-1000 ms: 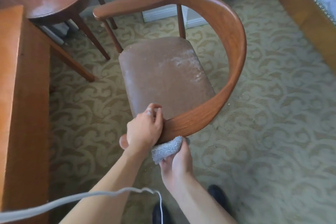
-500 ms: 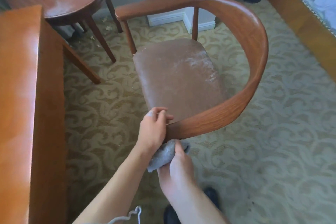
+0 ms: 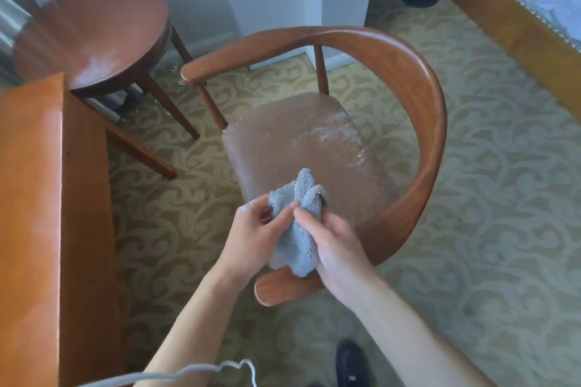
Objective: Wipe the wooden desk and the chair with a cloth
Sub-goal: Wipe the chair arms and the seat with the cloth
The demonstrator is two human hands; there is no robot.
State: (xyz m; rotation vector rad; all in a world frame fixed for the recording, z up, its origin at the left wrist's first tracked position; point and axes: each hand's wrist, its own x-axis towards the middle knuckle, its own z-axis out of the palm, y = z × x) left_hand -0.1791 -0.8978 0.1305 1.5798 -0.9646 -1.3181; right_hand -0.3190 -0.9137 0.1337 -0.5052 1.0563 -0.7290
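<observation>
Carpeted room | one chair (image 3: 418, 97) | one cloth (image 3: 297, 226) gripped by left hand (image 3: 251, 239) and right hand (image 3: 336, 245)

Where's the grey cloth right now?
In the head view, the cloth is bunched between the left hand and right hand, above the chair's near armrest.
</observation>
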